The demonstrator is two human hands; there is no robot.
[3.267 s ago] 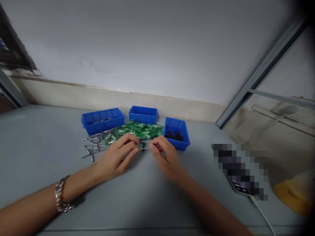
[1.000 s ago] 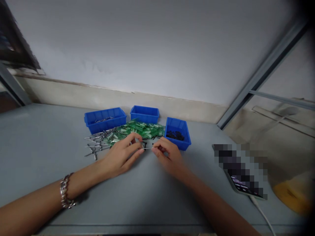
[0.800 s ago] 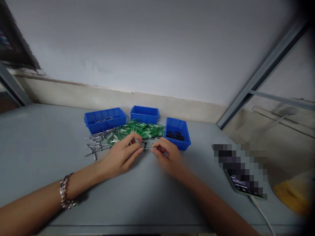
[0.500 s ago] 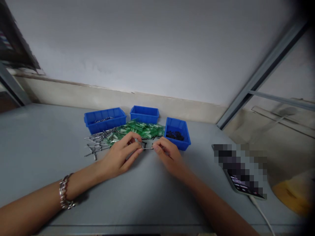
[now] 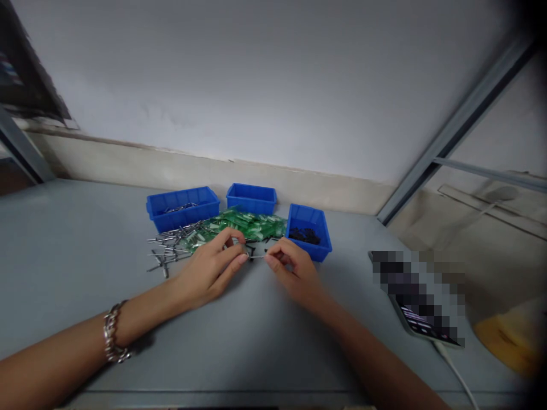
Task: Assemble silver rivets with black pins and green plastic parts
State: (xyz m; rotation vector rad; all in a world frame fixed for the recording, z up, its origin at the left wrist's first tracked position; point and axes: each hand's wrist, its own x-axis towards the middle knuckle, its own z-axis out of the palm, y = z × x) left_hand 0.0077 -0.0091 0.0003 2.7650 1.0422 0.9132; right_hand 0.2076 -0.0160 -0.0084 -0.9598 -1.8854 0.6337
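Between my two hands a thin metal rod [image 5: 256,257] lies level, a little above or on the table; the gap is too small to judge. My left hand [image 5: 213,263] pinches its left end between thumb and fingers. At the other end my right hand [image 5: 293,267] is closed on it, fingertips together. Whatever sits at the rod's ends is hidden by my fingers. Just behind the rod are small black parts [image 5: 252,249]. Green plastic packets [image 5: 252,224] are heaped beyond my hands, and loose metal rods [image 5: 171,245] with dark ends lie left of them.
A blue bin [image 5: 183,210] at the left holds metal rods. Another blue bin [image 5: 251,199] stands behind the packets. The right blue bin [image 5: 322,236] contains black parts. A phone [image 5: 421,319] with a white cable [image 5: 453,367] rests at the table's right side.
Both hands stay almost where they were. My right fingertips have shifted very slightly on the rod; the bins and heaps are unchanged.
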